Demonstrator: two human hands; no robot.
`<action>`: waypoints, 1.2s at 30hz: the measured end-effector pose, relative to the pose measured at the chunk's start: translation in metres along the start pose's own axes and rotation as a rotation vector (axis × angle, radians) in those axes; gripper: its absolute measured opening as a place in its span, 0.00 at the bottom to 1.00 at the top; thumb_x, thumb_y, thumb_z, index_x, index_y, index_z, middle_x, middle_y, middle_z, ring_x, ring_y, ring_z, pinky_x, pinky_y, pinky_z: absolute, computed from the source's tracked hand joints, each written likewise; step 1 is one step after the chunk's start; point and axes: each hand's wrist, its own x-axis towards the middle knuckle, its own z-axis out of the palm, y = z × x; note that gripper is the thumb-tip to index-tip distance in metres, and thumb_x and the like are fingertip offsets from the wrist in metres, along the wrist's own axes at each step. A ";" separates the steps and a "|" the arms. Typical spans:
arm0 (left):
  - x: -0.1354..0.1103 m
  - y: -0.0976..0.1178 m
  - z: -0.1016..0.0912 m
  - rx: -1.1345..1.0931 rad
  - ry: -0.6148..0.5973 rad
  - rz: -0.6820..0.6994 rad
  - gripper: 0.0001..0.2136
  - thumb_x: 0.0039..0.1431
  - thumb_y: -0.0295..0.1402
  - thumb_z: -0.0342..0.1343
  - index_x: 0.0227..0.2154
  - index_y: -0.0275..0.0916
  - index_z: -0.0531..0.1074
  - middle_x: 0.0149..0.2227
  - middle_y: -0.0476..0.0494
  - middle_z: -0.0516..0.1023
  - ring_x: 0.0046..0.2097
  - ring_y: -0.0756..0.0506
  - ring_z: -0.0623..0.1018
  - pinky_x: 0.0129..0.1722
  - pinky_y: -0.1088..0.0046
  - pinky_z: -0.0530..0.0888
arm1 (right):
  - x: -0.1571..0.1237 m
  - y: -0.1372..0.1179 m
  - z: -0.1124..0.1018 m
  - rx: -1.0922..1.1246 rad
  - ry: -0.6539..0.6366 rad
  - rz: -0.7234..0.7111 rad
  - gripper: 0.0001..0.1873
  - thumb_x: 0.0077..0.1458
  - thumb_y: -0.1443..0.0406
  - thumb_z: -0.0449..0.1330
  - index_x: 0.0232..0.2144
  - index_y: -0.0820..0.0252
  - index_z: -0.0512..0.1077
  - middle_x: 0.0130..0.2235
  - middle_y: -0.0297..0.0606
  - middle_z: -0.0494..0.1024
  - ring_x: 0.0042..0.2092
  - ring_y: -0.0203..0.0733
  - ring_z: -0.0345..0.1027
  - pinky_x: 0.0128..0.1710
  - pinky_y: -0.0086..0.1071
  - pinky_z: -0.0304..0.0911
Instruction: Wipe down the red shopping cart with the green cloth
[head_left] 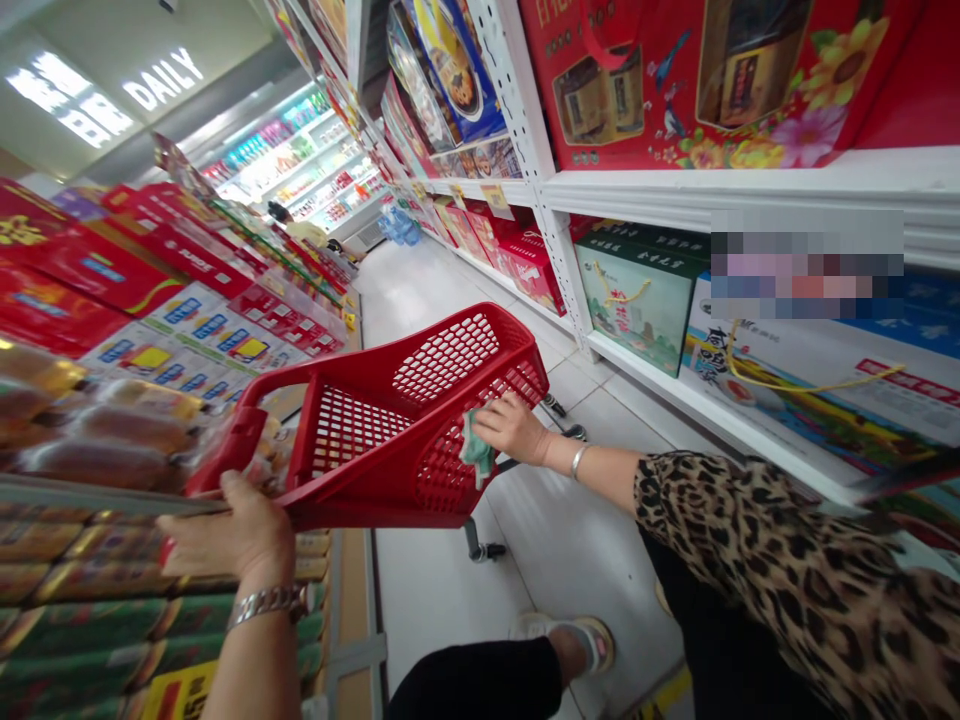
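Observation:
A red plastic shopping basket [390, 440] is tilted on its side in the aisle, its open top facing left and its wheels toward the floor. My left hand [240, 535] is closed round the basket's red handle at the lower left. My right hand [510, 428] presses a green cloth [477, 455] against the basket's mesh side wall, fingers curled over the cloth. A silver watch sits on my left wrist and a bracelet on my right wrist.
White shelving [675, 190] with red, green and blue gift boxes runs along the right. A display of red boxes and packaged goods [112, 420] lines the left. The white tiled aisle floor [427, 290] runs ahead; a person stands far down it. My foot in a sandal [577, 640] is below.

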 end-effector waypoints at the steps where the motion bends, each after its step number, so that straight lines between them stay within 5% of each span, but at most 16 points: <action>1: 0.000 -0.001 0.001 0.009 0.015 -0.006 0.34 0.52 0.51 0.50 0.55 0.27 0.65 0.59 0.10 0.70 0.64 0.17 0.69 0.64 0.34 0.60 | 0.004 -0.011 0.005 0.018 0.012 -0.063 0.09 0.69 0.69 0.57 0.39 0.55 0.78 0.44 0.37 0.83 0.42 0.40 0.68 0.45 0.40 0.55; 7: 0.001 -0.005 0.004 0.067 0.057 -0.015 0.32 0.52 0.50 0.51 0.52 0.27 0.66 0.51 0.13 0.77 0.57 0.19 0.76 0.59 0.37 0.68 | 0.024 -0.058 0.033 0.074 0.045 -0.331 0.12 0.70 0.68 0.55 0.46 0.51 0.79 0.55 0.36 0.82 0.55 0.42 0.73 0.52 0.43 0.64; 16: 0.005 -0.021 0.013 0.068 0.051 0.043 0.29 0.55 0.49 0.50 0.51 0.29 0.64 0.51 0.13 0.75 0.56 0.21 0.76 0.57 0.33 0.68 | 0.018 -0.034 0.038 0.140 0.079 -0.358 0.12 0.68 0.71 0.57 0.45 0.58 0.80 0.52 0.39 0.83 0.59 0.43 0.74 0.67 0.51 0.63; 27: -0.010 -0.003 -0.001 -0.029 0.054 0.050 0.23 0.51 0.48 0.54 0.45 0.38 0.67 0.46 0.24 0.77 0.53 0.21 0.76 0.52 0.33 0.70 | -0.009 0.035 -0.003 0.052 0.012 -0.183 0.13 0.67 0.73 0.58 0.45 0.54 0.79 0.52 0.36 0.83 0.59 0.43 0.73 0.67 0.59 0.57; 36: -0.010 -0.006 0.000 -0.032 0.052 0.070 0.25 0.51 0.48 0.53 0.48 0.36 0.66 0.47 0.22 0.76 0.55 0.20 0.74 0.47 0.34 0.73 | -0.023 0.080 -0.043 -0.125 0.079 0.193 0.12 0.70 0.66 0.58 0.46 0.48 0.81 0.51 0.34 0.84 0.54 0.45 0.68 0.58 0.48 0.50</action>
